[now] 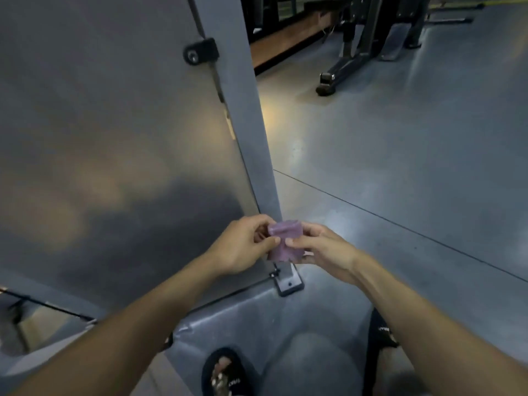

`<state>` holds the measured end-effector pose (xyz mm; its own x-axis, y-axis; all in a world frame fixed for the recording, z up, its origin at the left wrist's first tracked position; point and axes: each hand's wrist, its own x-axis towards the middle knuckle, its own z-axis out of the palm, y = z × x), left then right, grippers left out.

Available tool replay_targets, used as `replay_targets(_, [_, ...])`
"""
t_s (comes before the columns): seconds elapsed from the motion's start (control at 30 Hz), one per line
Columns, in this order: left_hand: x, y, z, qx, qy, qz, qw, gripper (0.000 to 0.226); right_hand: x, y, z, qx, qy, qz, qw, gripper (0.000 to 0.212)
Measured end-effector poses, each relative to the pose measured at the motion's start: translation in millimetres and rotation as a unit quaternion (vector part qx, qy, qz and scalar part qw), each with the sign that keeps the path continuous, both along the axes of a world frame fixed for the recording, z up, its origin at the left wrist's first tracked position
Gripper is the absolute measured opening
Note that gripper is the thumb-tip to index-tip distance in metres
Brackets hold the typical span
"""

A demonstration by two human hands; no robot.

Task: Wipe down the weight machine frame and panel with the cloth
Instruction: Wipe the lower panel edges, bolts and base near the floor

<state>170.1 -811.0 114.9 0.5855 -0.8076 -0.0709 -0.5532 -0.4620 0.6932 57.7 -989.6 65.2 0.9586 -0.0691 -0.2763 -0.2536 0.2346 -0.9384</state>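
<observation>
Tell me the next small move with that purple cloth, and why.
Probably finish folding, then let the right hand carry the purple cloth up against the grey upright post. Both hands, the left hand included, pinch the cloth in mid-air; it touches neither the post nor the grey panel, so no wiping is happening at this moment.

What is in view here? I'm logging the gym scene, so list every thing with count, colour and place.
cloth: one, purple, bunched between both hands, centre.
panel: one, grey, glossy, fills the left.
frame post: one, grey, upright along the panel's right edge.
bracket: one, black, on the panel's edge near the top.
base plate: one, dark-edged, at the post's foot.
floor: grey, with a seam, right.
other machine: one, dark, top right.
slippers: two, black, bottom.
left hand: pinches the cloth.
right hand: pinches the cloth.
</observation>
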Motion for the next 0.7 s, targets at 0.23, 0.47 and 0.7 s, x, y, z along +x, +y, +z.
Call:
replay_targets(0.23, [19.6,-17.8,-74.8,0.016,0.171,-0.022,0.985,0.014,49.7,-55.3,-30.5,-0.159,0.121,0.215,0.956,0.014])
replay_targets(0.47, [57.2,-6.4,-185.7,0.144,0.232,-0.026,0.962,0.007,79.6,-115.9,-122.3,-0.342,0.232,0.189,0.891,0.008])
replay_targets(0.7, [62.6,7.2,-266.1,0.25,0.223,0.012,0.942,0.011,95.0,-93.8,-232.9,-0.27,0.326,0.091,0.902,0.003])
